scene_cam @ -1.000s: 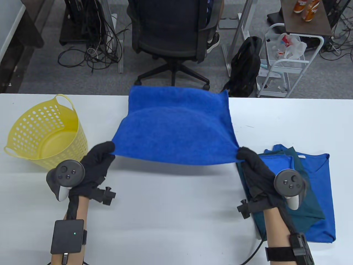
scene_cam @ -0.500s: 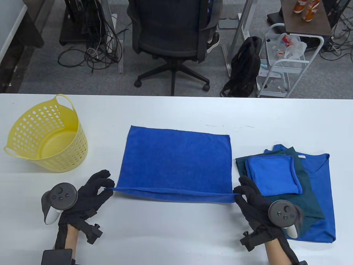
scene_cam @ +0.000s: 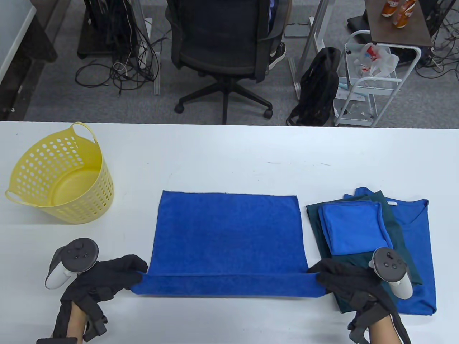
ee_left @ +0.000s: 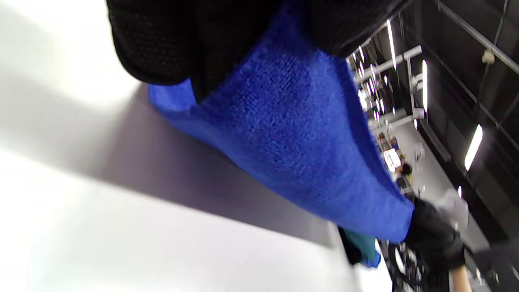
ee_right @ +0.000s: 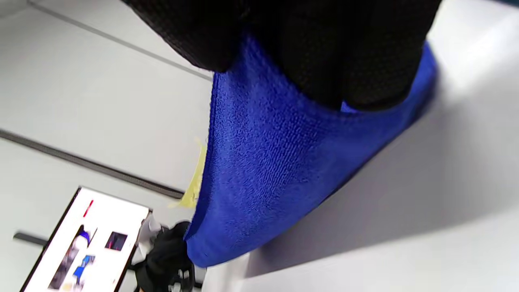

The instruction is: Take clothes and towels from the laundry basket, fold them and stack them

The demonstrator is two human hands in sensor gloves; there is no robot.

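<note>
A blue towel point(scene_cam: 229, 233) lies flat on the white table point(scene_cam: 222, 161), its near edge lifted and turned up. My left hand point(scene_cam: 138, 274) grips the towel's near left corner; the left wrist view shows the blue cloth point(ee_left: 292, 134) under my gloved fingers point(ee_left: 194, 36). My right hand point(scene_cam: 321, 276) grips the near right corner; the right wrist view shows the cloth point(ee_right: 263, 162) under my fingers point(ee_right: 332, 48). A folded stack sits at the right: a small blue towel point(scene_cam: 355, 229) on a dark green garment point(scene_cam: 394, 229) on a blue shirt point(scene_cam: 417, 247).
A yellow perforated laundry basket point(scene_cam: 61, 175) stands at the table's left, nothing visible inside. Beyond the far edge are an office chair point(scene_cam: 224, 46), a black bag point(scene_cam: 319, 86) and a white cart point(scene_cam: 373, 75).
Both hands brought the towel down from the air onto the table, then drew it toward me. Its far edge now lies nearer and the near edge is turned up between my hands.
</note>
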